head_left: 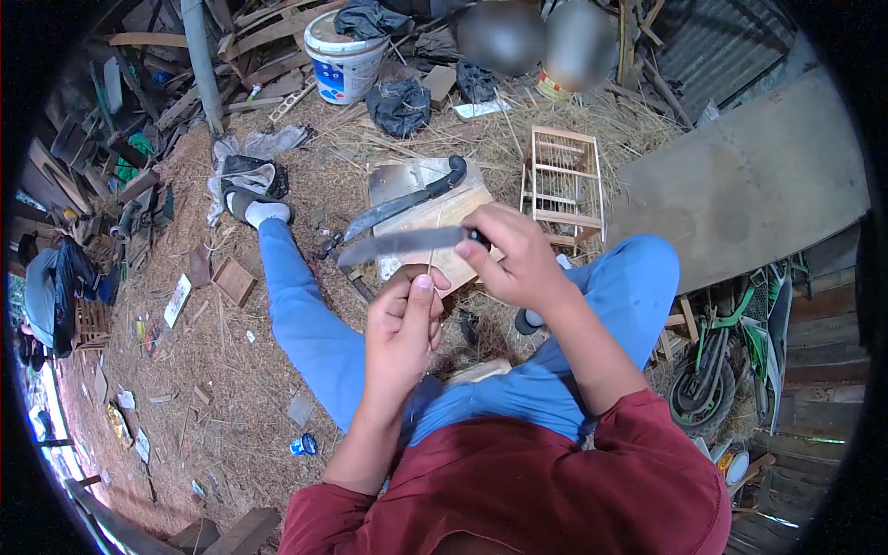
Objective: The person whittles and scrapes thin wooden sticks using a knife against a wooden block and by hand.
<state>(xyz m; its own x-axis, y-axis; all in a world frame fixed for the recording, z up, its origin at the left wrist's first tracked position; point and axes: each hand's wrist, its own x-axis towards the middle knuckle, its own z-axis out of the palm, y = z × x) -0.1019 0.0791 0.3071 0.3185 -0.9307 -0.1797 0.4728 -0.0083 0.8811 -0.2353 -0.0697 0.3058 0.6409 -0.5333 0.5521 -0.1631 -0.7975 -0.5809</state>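
Observation:
My right hand [520, 257] is closed around the dark handle of a knife [393, 246], its broad blade pointing left. Pinched between the thumb and fingers of my left hand [404, 319] is a thin pale stick [430, 266], which rises to the blade and seems to meet it. Behind them, a second, curved knife [405, 201] with a black handle lies across a wooden board [474, 199] on the ground. Just beyond my right hand stands a small slatted wooden cage [566, 176].
Wood shavings and straw cover the ground around my outstretched legs [305, 314]. A white bucket [344, 69] and black plastic bags [400, 106] are at the back. On the right are a large flat sheet [740, 185] and a green toy-like motorbike [717, 361]. Scrap wood [268, 55] is piled back left.

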